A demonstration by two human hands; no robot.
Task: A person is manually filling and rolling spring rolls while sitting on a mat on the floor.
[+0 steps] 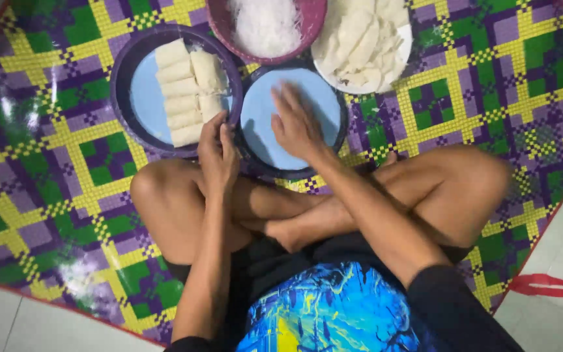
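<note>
Right hand point(298, 124) flat on blue plate point(262, 130).

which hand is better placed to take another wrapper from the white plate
Right, probably. The right hand lies flat on the empty blue plate, nearer the white plate; the left hand rests by the dish of rolls.

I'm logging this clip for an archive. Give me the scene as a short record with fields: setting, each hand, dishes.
setting: person sits cross-legged on a woven plaid mat
left hand: rests at the rim of the dark tray, fingers closed, nothing seen in it
right hand: flat, fingers spread, on the blue plate
dark tray: rolled white wrappers in rows
pink bowl: white shreds
white plate: pile of flat white sheets
</note>
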